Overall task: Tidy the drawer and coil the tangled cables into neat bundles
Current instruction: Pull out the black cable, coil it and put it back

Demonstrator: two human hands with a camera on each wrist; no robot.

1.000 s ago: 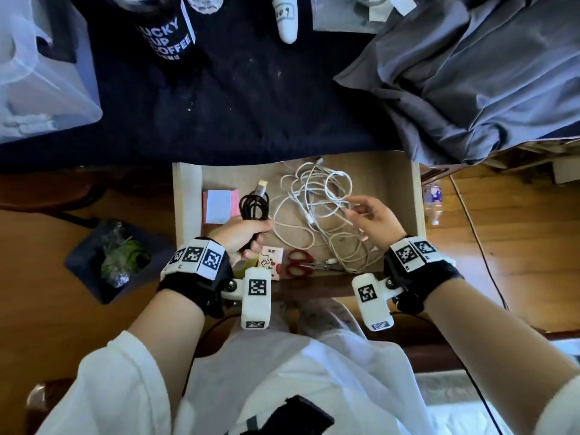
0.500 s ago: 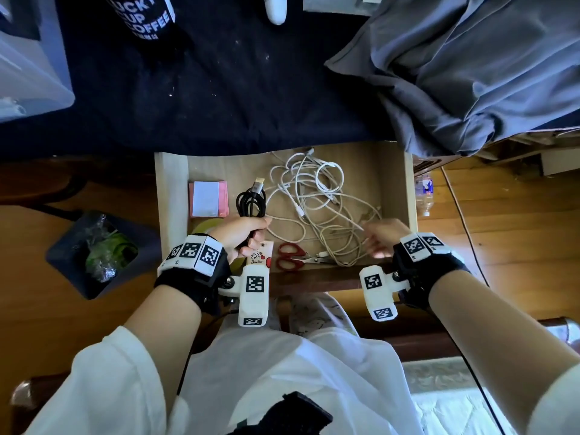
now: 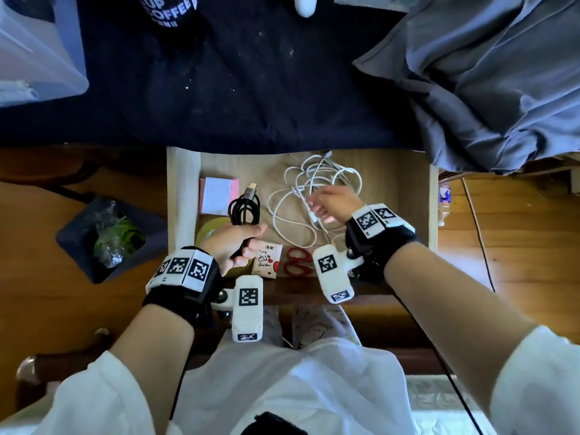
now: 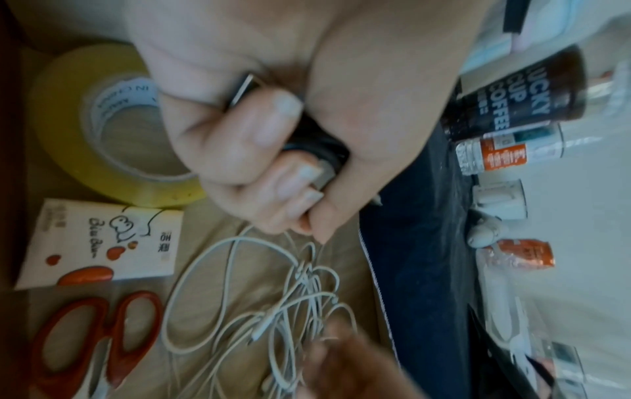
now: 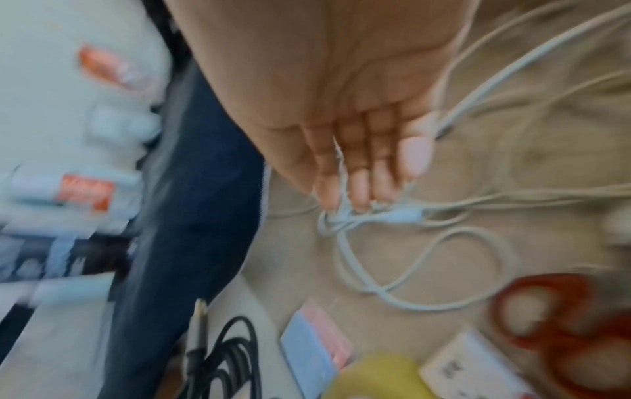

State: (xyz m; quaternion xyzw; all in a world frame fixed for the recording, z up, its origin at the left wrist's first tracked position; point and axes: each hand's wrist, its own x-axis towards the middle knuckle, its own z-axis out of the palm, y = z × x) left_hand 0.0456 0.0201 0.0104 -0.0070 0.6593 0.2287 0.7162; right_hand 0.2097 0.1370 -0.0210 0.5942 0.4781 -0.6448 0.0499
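The wooden drawer (image 3: 183,189) stands pulled out below the desk. My left hand (image 3: 248,246) grips a coiled black cable (image 3: 244,208) by its lower end, fingers wrapped tight around the bundle (image 4: 314,145). A loose tangle of white cables (image 3: 314,189) lies in the drawer's middle. My right hand (image 3: 317,205) hovers over that tangle, blurred; its fingers (image 5: 358,162) are straight and their tips touch the white strands (image 5: 375,216).
In the drawer lie a pink sticky-note pad (image 3: 218,196), a yellow tape roll (image 4: 68,108), a small printed packet (image 3: 266,259) and red scissors (image 3: 296,262). On the desk are grey cloth (image 3: 486,73), a coffee cup (image 3: 169,7) and a plastic box (image 3: 31,51). A dark bin (image 3: 106,237) stands on the floor to the left.
My right hand drew back to the drawer's near right, then returned up and left onto the white tangle. The left hand kept its hold on the black cable.
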